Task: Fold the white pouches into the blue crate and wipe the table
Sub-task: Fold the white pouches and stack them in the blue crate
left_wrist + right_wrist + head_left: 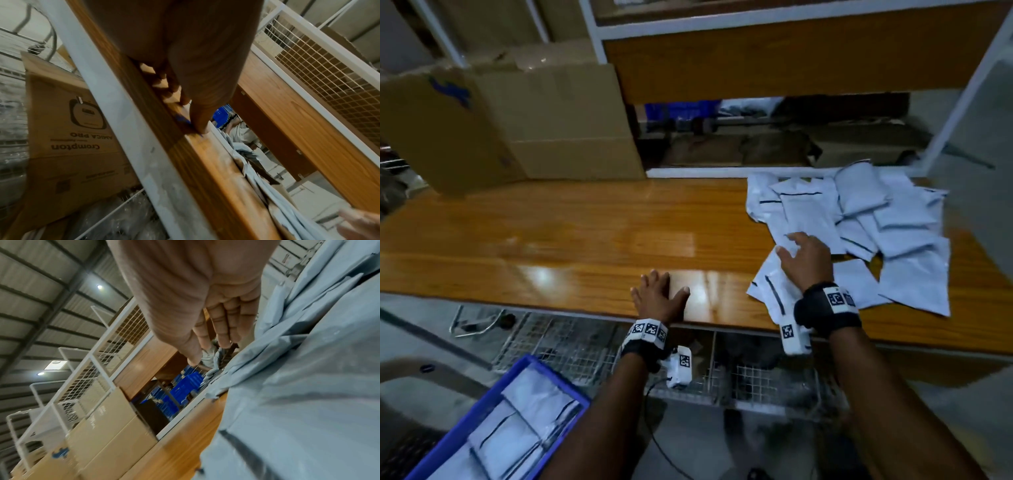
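A heap of white pouches (866, 212) lies on the right part of the wooden table (551, 233). My right hand (804, 257) lies with straight fingers on the nearest pouch (774, 284), at the heap's near left edge. In the right wrist view the fingers (224, 327) stretch out above the pale pouches (308, 386). My left hand (657, 294) rests flat on the bare table near its front edge, holding nothing. The blue crate (448, 438) sits low at the bottom left, with folded white pouches (517, 425) inside.
Large cardboard boxes (544, 126) stand at the table's back left. A white-framed shelf with a wooden panel (774, 58) rises behind the table. Wire-mesh racks (585, 346) sit under the front edge. More blue crates (180, 389) show behind the shelf.
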### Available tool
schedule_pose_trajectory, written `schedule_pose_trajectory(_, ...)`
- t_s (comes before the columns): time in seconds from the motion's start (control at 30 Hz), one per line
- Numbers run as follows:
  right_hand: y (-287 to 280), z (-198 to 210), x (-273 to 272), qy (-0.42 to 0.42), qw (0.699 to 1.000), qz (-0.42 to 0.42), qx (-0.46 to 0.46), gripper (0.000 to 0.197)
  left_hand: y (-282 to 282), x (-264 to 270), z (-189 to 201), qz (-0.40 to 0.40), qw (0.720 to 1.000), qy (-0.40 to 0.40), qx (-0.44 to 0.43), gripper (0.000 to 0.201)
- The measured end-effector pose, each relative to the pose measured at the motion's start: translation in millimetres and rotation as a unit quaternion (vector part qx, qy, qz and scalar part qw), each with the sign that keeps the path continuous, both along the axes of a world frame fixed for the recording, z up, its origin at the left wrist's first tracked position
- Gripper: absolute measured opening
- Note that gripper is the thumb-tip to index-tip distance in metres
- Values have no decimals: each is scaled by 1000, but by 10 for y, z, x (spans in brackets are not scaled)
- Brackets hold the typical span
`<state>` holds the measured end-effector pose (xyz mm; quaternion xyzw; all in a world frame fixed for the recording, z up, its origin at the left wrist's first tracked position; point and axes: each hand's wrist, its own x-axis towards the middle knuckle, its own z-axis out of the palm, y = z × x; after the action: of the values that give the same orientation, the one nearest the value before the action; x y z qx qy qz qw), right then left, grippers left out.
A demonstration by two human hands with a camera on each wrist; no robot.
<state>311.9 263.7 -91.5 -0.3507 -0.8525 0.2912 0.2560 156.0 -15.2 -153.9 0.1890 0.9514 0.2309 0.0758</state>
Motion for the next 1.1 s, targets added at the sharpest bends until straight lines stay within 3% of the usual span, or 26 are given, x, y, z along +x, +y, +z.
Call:
schedule_pose_trajectory(0.17,414,76,-144,-125,991,-50,-10,75,-103,-77,-27,-8,999,-36,38,71)
schedule_pose_trajectory(0.23,448,107,-215,-183,981,-55,-8,79,-139,-52,-28,-6,998,-33,59,68)
schedule_pose_trajectory(0.33,429,102,-251,-241,970,-34,-14,55,-171,3,-28,-6,997,-26,71,66)
schedule_pose_trajectory(0.4,364,124,-246,-223,974,-32,-6,31,-194,25,-18,-13,998,-25,62,66)
schedule_pose_trajectory(0.5,105,249,-264,-190,980,-22,46,19,-194,30,4,-10,997,-32,70,61)
schedule_pose_trajectory(0.6,-369,303,-329,-178,980,45,81,23,-161,7,39,21,994,-45,96,48)
schedule_pose_trajectory(0.73,-946,152,-409,-192,956,221,31,41,-162,-20,75,37,992,-43,111,42)
schedule_pose_trajectory(0.83,-1100,54,-481,-178,963,203,29,40,-213,20,126,50,989,-36,137,41)
schedule_pose_trajectory(0.97,-1241,-118,-611,-311,912,256,80,45,-232,41,172,56,990,-19,130,44)
schedule_pose_trajectory(1.1,-1439,-229,-646,-322,897,283,107,51,-195,2,235,63,991,4,114,60)
